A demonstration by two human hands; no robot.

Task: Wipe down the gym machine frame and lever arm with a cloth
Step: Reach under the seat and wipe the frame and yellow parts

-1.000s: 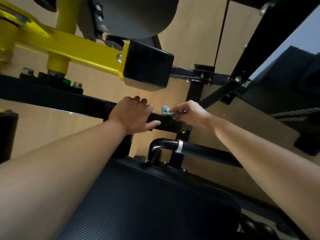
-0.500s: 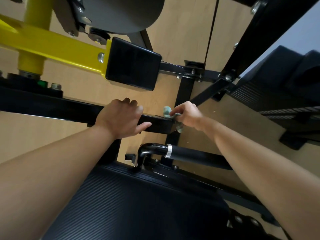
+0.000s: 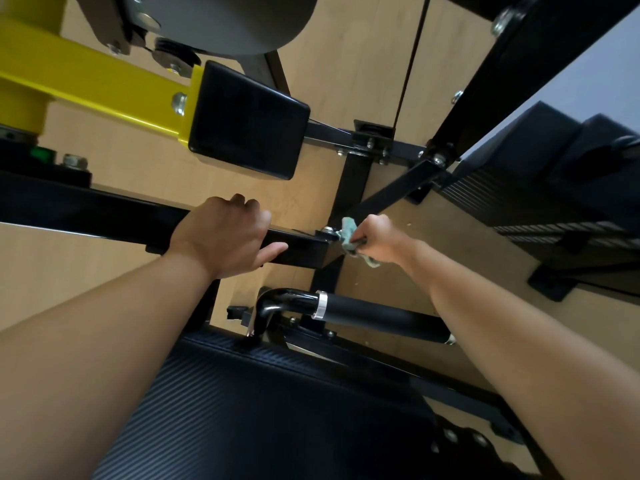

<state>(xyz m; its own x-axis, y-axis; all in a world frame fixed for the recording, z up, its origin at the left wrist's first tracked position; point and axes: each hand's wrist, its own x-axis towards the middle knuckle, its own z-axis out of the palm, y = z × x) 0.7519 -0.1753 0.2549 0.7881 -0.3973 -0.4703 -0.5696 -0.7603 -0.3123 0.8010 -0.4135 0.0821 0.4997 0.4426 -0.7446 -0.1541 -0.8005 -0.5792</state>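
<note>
The wiping is at the end of the black frame bar, where the right hand grips the bunched green cloth and presses it beside a bolt, though which face it touches is hard to tell. The left hand curls over the bar just beside, bracing. Next, the cloth should sweep toward the yellow lever arm.

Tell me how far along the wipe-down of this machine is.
Done: nothing shows which surfaces are already wiped. In hand: the right hand pinches the green cloth against the end of the black frame bar, by its bolt, while the left hand holds that bar. Left, as far as I can judge: the yellow lever arm above, which neither hand nor cloth touches.
</note>
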